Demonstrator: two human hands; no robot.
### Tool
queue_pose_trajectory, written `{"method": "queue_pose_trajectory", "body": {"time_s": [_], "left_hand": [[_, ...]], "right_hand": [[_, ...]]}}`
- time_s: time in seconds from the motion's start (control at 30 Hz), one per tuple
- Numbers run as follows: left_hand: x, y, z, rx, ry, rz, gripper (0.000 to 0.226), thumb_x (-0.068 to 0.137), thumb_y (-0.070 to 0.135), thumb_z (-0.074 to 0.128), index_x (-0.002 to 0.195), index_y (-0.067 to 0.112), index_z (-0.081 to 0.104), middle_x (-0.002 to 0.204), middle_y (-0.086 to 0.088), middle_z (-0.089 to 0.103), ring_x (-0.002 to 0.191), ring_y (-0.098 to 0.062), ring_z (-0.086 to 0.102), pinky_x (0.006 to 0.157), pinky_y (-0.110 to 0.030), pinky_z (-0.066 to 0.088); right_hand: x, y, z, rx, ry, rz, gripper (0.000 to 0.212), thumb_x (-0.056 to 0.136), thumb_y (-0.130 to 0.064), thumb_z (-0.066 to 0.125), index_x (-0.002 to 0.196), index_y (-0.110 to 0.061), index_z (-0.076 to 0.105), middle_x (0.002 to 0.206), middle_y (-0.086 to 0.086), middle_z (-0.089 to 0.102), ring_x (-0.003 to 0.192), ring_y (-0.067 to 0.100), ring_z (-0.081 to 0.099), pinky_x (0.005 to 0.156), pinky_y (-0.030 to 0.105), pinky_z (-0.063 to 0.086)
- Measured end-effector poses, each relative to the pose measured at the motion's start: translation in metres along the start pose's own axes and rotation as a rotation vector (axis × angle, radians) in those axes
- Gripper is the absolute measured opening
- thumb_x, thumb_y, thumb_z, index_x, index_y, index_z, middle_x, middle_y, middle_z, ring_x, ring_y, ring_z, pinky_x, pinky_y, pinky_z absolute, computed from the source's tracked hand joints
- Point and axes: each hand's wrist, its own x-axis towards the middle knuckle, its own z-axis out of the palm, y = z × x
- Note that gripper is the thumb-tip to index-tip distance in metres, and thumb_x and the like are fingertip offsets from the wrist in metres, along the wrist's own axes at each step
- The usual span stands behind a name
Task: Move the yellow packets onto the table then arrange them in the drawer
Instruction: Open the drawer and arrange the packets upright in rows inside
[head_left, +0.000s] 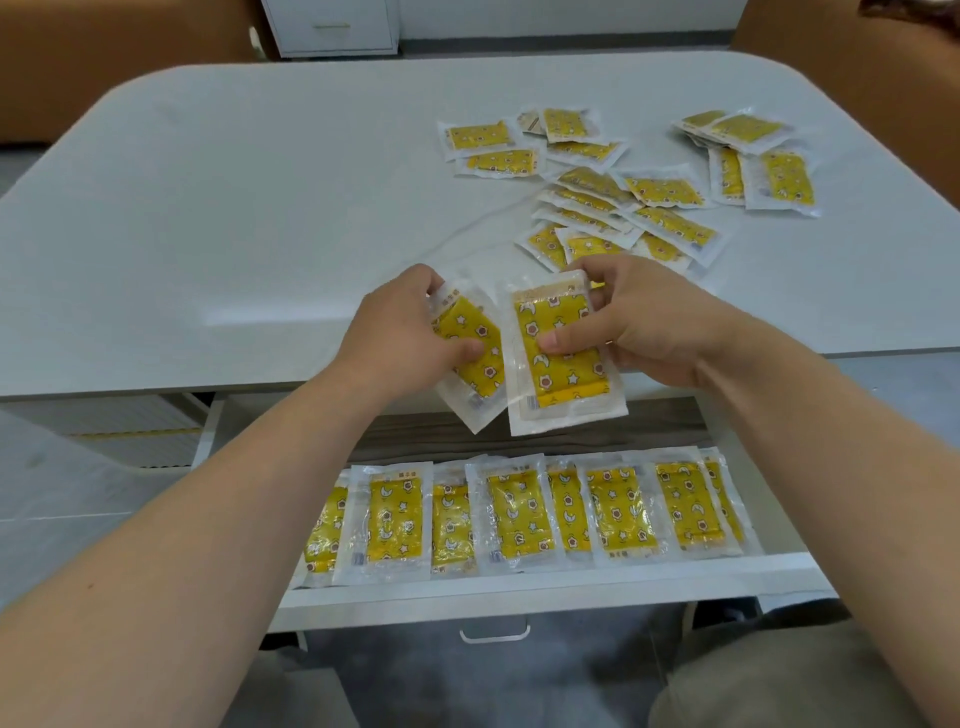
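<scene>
My left hand (400, 332) pinched a tilted packet (475, 366), my right hand (634, 322) clamped thumb-over-front on an upright packet (563, 364) (side by side, above the table (260, 208) edge). At six o'clock, a packet row (514, 514) lay in the open drawer (519, 590); at one o'clock, loose packets (623, 192) littered the table.
</scene>
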Motion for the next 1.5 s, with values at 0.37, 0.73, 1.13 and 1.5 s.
{"method": "queue_pose_trajectory", "body": {"time_s": [0.37, 0.73, 1.13, 1.5], "left_hand": [[-0.035, 0.021, 0.016, 0.251, -0.45, 0.237, 0.04, 0.079, 0.032, 0.083, 0.115, 0.03, 0.064, 0.105, 0.011, 0.067, 0.094, -0.013, 0.062, 0.083, -0.034, 0.053], [-0.037, 0.022, 0.076, 0.312, -0.545, 0.249, 0.028, 0.087, 0.026, 0.075, 0.112, 0.027, 0.064, 0.105, 0.008, 0.064, 0.096, -0.018, 0.061, 0.078, -0.035, 0.053], [-0.041, 0.034, 0.133, 0.18, -0.705, 0.172, 0.03, 0.1, 0.022, 0.06, 0.13, 0.021, 0.059, 0.121, 0.001, 0.063, 0.106, -0.02, 0.059, 0.089, -0.035, 0.052], [-0.04, 0.032, 0.149, 0.349, -0.616, 0.278, 0.032, 0.097, 0.029, 0.063, 0.127, 0.023, 0.059, 0.119, 0.0, 0.058, 0.102, -0.019, 0.055, 0.085, -0.033, 0.048]], "right_hand": [[-0.025, 0.007, -0.029, -0.361, -0.365, 0.274, 0.037, 0.08, 0.018, 0.072, 0.106, -0.007, 0.062, 0.093, 0.015, 0.076, 0.085, 0.03, 0.076, 0.066, 0.037, 0.063], [-0.03, 0.051, -0.066, -1.063, -0.058, 0.499, 0.041, 0.081, -0.007, 0.081, 0.114, -0.022, 0.06, 0.099, 0.002, 0.062, 0.08, 0.024, 0.069, 0.059, 0.035, 0.062], [-0.023, 0.095, -0.072, -1.374, -0.229, 0.493, 0.043, 0.08, -0.006, 0.078, 0.118, -0.018, 0.065, 0.101, -0.002, 0.065, 0.091, 0.019, 0.067, 0.078, 0.03, 0.059], [-0.019, 0.114, -0.054, -1.678, -0.076, 0.569, 0.019, 0.092, -0.007, 0.053, 0.107, -0.017, 0.061, 0.104, 0.005, 0.06, 0.112, 0.029, 0.057, 0.103, 0.043, 0.043]]}}
